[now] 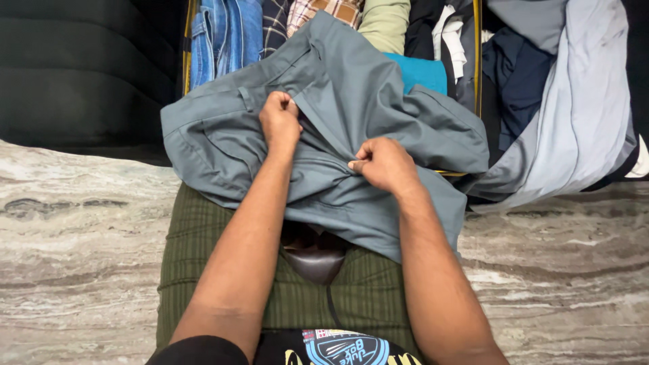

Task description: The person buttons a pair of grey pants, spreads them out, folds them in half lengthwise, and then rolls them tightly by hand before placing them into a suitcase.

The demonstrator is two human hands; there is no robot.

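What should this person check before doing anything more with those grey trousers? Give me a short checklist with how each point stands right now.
1. Left hand has a firm hold on the grey trousers: ok, fist closed on the cloth near the waistband.
2. Right hand has a hold: ok, fingers pinch a fold.
3. Trousers lie flat: not ok, bunched and creased across the lap.
4. Trousers off the floor: ok, they rest on the lap and the suitcase edge.
5. Room in the suitcase: cannot tell, folded clothes fill what shows.
6. Pockets emptied: cannot tell.
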